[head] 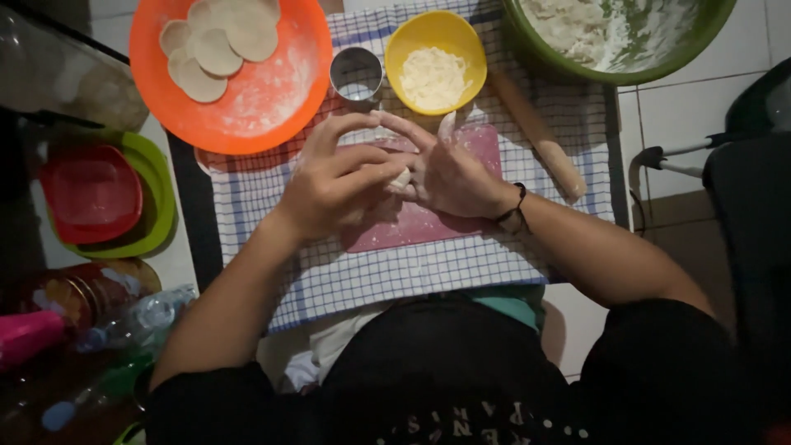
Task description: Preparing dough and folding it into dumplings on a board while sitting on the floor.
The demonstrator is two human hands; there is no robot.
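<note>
**Fingers pinch a dough piece over the pink board**

Fingers [375, 169] of both hands meet at the middle of the scene, curled in and closed on 1 small pale dough piece [401, 178]. Left hand [334, 185] comes in from the left w/ knuckles up; right hand [449, 173] comes from the right, index stretched toward the metal cutter, a dark bracelet [515, 206] on its wrist. Most of the dough is hidden btw the 2 hands, so its shape can't be told.

The hands hang just above a pink floured board [437, 222], which lies on a blue-and-white checked cloth [395, 276].

Around them:
- Round metal cutter [356, 74], just beyond the fingertips, standing upright on the cloth.
- Yellow bowl [435, 62] w/ pale filling, right beside the cutter.
- Orange plate [239, 82], floured, holding several flat dough rounds [216, 41] stacked at its upper left.
- Wooden rolling pin [540, 136], lying at a slant, right of the board.
- Green bowl [618, 41] at top right, w/ floury dough inside.
- Red square container [91, 194] sitting inside a green 1 [161, 198], far left, well apart from the hands.
- Plastic bottle [140, 317] lying at lower left.
</note>
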